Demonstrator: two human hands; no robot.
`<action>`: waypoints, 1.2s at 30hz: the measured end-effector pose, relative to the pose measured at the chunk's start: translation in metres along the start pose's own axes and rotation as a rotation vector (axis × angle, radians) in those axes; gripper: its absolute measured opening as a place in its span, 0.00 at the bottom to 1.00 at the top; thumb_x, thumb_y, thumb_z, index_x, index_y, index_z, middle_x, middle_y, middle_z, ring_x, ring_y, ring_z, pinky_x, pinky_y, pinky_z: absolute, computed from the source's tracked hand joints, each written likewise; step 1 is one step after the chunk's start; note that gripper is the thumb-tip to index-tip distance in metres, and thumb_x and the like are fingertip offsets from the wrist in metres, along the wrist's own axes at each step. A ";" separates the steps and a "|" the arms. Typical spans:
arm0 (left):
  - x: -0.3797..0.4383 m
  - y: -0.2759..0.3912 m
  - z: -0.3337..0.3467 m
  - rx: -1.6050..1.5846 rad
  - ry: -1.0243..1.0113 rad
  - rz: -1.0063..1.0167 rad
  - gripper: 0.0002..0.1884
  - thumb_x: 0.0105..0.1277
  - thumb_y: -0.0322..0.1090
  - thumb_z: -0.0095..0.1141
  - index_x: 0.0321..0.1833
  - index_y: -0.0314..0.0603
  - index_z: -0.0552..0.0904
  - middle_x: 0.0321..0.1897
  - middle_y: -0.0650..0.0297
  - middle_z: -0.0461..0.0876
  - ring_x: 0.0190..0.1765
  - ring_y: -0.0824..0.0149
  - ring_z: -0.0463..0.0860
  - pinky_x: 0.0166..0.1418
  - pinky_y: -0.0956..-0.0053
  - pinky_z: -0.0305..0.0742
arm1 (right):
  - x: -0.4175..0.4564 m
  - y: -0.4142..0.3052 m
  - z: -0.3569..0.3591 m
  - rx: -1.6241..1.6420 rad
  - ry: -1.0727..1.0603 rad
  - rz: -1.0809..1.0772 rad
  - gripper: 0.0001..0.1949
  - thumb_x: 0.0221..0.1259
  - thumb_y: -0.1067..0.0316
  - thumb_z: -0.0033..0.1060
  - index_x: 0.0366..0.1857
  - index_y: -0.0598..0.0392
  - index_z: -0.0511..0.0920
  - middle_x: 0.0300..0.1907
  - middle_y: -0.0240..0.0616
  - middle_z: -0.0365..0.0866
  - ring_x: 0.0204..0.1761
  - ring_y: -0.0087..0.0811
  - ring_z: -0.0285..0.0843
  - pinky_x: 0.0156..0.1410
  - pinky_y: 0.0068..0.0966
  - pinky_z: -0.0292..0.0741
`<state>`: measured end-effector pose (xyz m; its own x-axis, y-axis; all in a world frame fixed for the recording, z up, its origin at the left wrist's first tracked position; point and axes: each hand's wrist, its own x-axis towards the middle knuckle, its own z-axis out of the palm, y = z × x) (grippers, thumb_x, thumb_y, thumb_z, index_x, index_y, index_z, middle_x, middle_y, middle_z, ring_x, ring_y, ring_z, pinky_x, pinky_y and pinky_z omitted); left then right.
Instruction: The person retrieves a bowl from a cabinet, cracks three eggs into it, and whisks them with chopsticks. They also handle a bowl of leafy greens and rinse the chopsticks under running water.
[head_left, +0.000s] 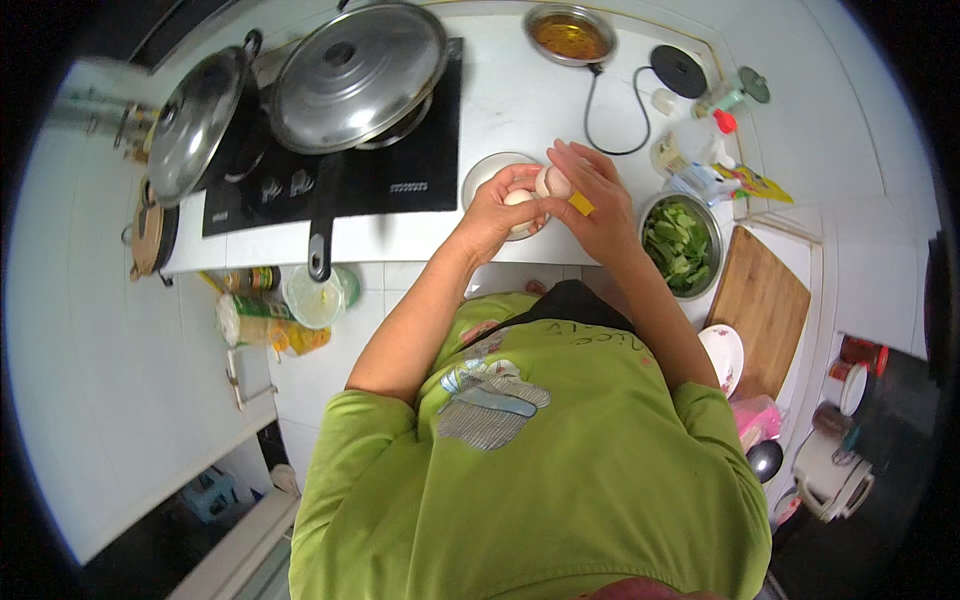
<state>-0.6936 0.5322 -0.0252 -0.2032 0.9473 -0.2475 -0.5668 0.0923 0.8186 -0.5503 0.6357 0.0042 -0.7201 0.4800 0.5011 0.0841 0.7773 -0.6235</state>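
Note:
Over the front of the white counter, my left hand (491, 199) holds a pale egg (519, 202) between its fingers and thumb. Close against it, my right hand (596, 191) has its thumb and palm on a second pale eggshell (553, 182), which the left fingertips also touch. A line runs across that shell; whether it is whole I cannot tell. Beside the right thumb shows a small flat yellow patch (581, 202). Beneath both hands is a round white bowl (480, 171), its inside mostly hidden.
Left is a black cooktop (420, 180) with a lidded pan (360, 75), its handle (320, 247) overhanging the counter edge. Another lid (199, 124) leans further left. A metal bowl of leafy greens (679, 244), wooden cutting board (761, 315) and bowl of amber liquid (570, 37) stand around the right side.

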 end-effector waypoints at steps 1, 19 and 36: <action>-0.009 -0.001 -0.009 -0.021 0.014 0.013 0.23 0.59 0.23 0.64 0.58 0.38 0.72 0.41 0.59 0.82 0.31 0.71 0.79 0.33 0.77 0.74 | 0.004 -0.009 0.007 -0.042 -0.025 -0.044 0.26 0.51 0.71 0.69 0.59 0.55 0.76 0.61 0.45 0.76 0.63 0.41 0.71 0.65 0.33 0.70; -0.296 -0.073 -0.354 -0.607 1.155 0.264 0.13 0.65 0.32 0.61 0.49 0.42 0.73 0.38 0.62 0.77 0.33 0.69 0.80 0.29 0.79 0.79 | 0.015 -0.081 0.095 0.153 -0.349 0.009 0.27 0.52 0.74 0.68 0.61 0.54 0.75 0.57 0.45 0.79 0.58 0.40 0.77 0.62 0.29 0.71; -0.110 -0.006 -0.077 -0.219 0.090 -0.085 0.30 0.74 0.54 0.43 0.70 0.40 0.63 0.58 0.59 0.73 0.56 0.65 0.75 0.58 0.71 0.72 | -0.021 -0.078 0.082 0.205 -0.534 0.392 0.23 0.53 0.54 0.69 0.52 0.54 0.80 0.39 0.45 0.84 0.36 0.43 0.82 0.42 0.34 0.78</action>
<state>-0.7296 0.4036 -0.0428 -0.2122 0.9072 -0.3633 -0.7421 0.0923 0.6639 -0.5987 0.5321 -0.0070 -0.9078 0.4032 -0.1156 0.3135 0.4692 -0.8256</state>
